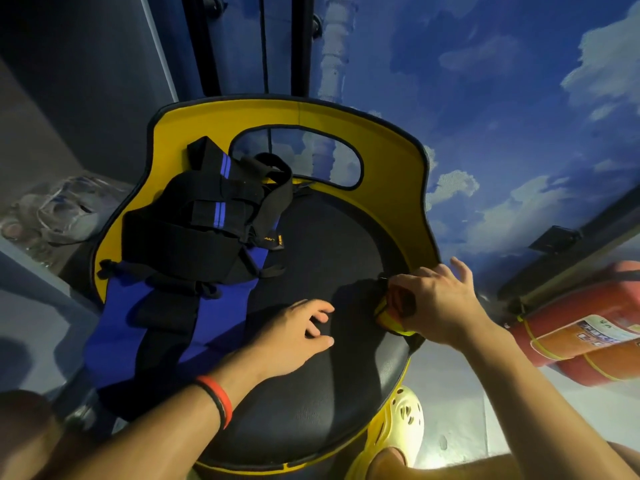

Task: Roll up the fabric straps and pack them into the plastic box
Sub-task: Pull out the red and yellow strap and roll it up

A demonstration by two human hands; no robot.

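**Right hand on a part-rolled strap, left hand flat on seat**

Grip: the right hand (440, 303) is curled over a rolled strap (391, 311) and clamps it at the right edge of the seat, with the little finger lifted clear. The roll shows yellow edging and an orange-tinted face. The left hand (294, 337) lies palm-down on the seat, fingers relaxed and slightly spread, holding nothing. It wears a red and black wristband (218, 396).

Surface: a round black chair seat (311, 403) with a yellow backrest (388, 161) at the far side.

Room: the wall (485, 81) is painted with blue sky and clouds. Red fire extinguishers (581, 334) lie on the floor at right, and a pale yellow clog (401, 420) sits near the seat's front edge. A clear plastic object (65, 209) at far left is too blurred to identify.

Task item: a pile of straps (194, 230), black with blue stripes and unrolled, covers the left of the seat. Wide blue and black bands trail off its near-left edge.
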